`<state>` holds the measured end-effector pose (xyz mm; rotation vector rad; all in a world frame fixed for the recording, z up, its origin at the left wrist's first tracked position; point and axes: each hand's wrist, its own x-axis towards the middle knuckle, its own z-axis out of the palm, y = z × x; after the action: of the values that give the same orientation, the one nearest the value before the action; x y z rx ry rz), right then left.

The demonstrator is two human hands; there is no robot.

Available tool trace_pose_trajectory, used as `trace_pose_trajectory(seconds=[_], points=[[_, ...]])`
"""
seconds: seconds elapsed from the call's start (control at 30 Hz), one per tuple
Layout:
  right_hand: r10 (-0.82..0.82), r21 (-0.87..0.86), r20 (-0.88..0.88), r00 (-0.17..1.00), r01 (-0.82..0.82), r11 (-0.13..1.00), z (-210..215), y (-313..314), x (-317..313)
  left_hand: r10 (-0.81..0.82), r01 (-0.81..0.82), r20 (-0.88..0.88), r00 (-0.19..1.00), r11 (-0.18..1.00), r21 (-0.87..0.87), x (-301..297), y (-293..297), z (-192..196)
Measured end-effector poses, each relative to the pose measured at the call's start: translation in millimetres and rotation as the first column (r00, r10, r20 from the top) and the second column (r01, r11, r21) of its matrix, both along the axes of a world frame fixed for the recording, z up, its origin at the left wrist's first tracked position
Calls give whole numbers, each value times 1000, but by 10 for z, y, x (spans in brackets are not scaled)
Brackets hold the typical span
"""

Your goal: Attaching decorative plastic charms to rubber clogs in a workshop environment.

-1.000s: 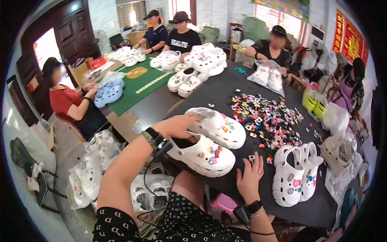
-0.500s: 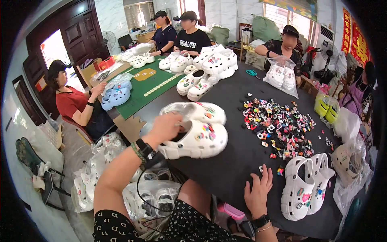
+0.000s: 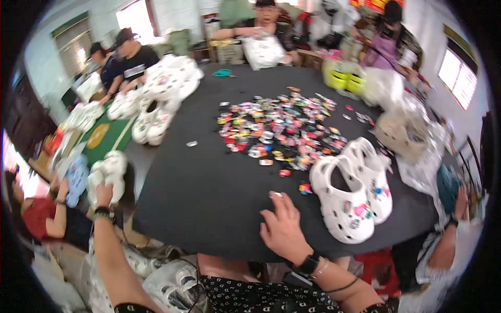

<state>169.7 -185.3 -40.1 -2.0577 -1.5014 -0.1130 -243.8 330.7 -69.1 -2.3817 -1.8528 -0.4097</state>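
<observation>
white, chunky moulded clogs [image 3: 108, 175], one pair, far out to the left by the near end of a flat green mat [image 3: 116, 127]. left hand [image 3: 104, 196] at their near end, arm stretched long, fingers closed on the pair; finger detail blurred. cannot tell whether the soles bear on the surface or hang just above it.

right hand [image 3: 283, 229]: palm down over a wide matte-black tabletop [image 3: 180, 203], fingers loosely spread, thumb apart. a tiny white piece [image 3: 276, 194] at the fingertips; cannot tell if it is pinched or merely touched. black band on each wrist.

near that hand, to its right: a second white pair of clogs with coloured charms [image 3: 350, 203], upright, toes toward the wearer, straps away. a small rainbow-coloured charm [image 3: 305, 188] just left of them. beyond, a loose, flat heap of many-coloured small charms [image 3: 282, 130] mid-table. one pale stray charm [image 3: 192, 143] lies apart, left of the heap.

far edge: teal scissors [image 3: 224, 73]; a person in dark clothing holding a clear plastic bag with white contents [image 3: 263, 52]. right edge: yellow-green clogs [image 3: 348, 81] in clear wrap. left: a red-sleeved person beside light-blue clogs [image 3: 77, 180].
</observation>
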Motion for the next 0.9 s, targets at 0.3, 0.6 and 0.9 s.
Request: trace_pose_trajectory(seconds=[0.3,0.6,0.9], points=[[4,66,33,999,-6,998,-72,-104,48,-227,232,48,973,956,-182,1110,-615,368],[-13,139,37,999,8,990,-149,-156,46,-891,964,382,247,266,-1,3939,-3428,1576],[153,172,-320,935,-101,980,-503,1,17,-896,938,412,167,16,-347,5241,-4980,1280]])
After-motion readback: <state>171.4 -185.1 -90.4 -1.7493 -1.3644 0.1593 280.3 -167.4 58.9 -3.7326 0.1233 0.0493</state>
